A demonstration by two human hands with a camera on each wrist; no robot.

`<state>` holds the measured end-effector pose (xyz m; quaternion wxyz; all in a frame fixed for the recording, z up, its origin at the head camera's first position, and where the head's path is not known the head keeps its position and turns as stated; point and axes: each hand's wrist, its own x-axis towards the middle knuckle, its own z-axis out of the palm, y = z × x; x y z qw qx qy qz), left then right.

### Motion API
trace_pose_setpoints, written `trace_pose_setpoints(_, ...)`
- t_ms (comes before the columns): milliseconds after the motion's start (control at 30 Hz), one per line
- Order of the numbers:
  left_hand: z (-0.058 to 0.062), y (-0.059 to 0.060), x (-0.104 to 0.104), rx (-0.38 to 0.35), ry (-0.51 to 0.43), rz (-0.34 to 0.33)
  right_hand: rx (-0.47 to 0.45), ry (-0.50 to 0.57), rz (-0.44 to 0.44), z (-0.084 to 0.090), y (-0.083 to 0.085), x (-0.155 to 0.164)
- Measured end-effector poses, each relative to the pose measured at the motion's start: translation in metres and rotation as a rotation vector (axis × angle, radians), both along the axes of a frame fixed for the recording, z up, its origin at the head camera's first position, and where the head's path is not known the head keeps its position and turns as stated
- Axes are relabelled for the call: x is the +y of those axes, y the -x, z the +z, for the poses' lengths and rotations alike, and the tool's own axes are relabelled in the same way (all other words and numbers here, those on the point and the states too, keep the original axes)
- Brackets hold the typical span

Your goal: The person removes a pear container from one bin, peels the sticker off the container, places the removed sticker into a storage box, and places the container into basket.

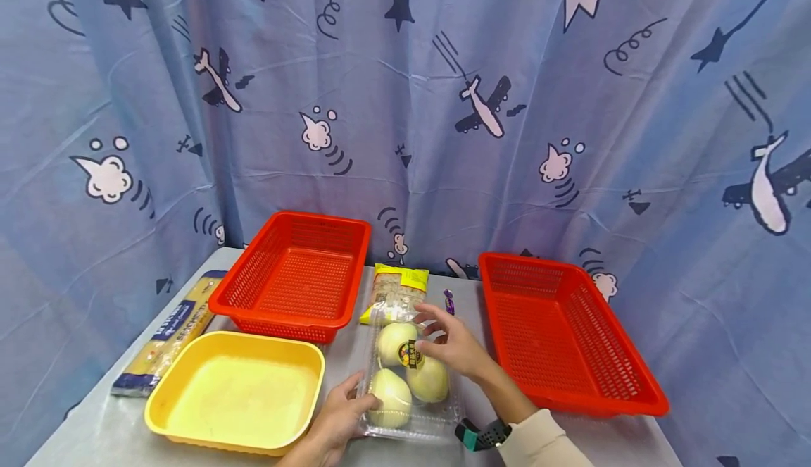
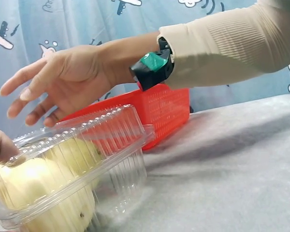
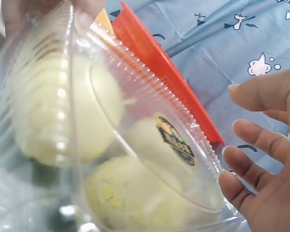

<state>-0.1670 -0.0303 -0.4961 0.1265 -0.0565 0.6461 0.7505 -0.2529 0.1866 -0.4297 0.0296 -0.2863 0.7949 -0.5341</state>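
Note:
A clear plastic clamshell box [image 1: 415, 426] holds three pale yellow-green pears [image 1: 391, 391] and has a round dark sticker [image 1: 410, 354] on its lid. At its near left corner, my left hand [image 1: 341, 411] grips the box, thumb over the lid edge; part of that thumb [image 2: 2, 147] shows in the left wrist view. My right hand [image 1: 457, 344] hovers over the lid's right side with fingers spread and loosely bent, holding nothing. In the right wrist view, the fingers of the right hand [image 3: 275, 145] stand apart from the lid.
A yellow tray [image 1: 234, 442] sits left of the box, with a red basket [image 1: 288, 322] behind it and a long noodle-like packet [image 1: 174, 329] at the far left. Behind the box lie a yellow packet [image 1: 399, 287] and a small purple wrapper [image 1: 449, 302]. Another red basket [image 1: 589, 403] stands right.

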Motion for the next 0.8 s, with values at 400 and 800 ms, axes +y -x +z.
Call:
trace_pose_setpoints(400, -0.001, -0.002, 0.000, 0.011, -0.034, -0.006, 0.176, -0.127, 0.088, -0.013, 0.009, -0.004)
trace_pose_setpoints(800, -0.002, -0.003, 0.001, 0.009, -0.069, -0.010, 0.249, -0.335, 0.058, -0.016, 0.007, -0.009)
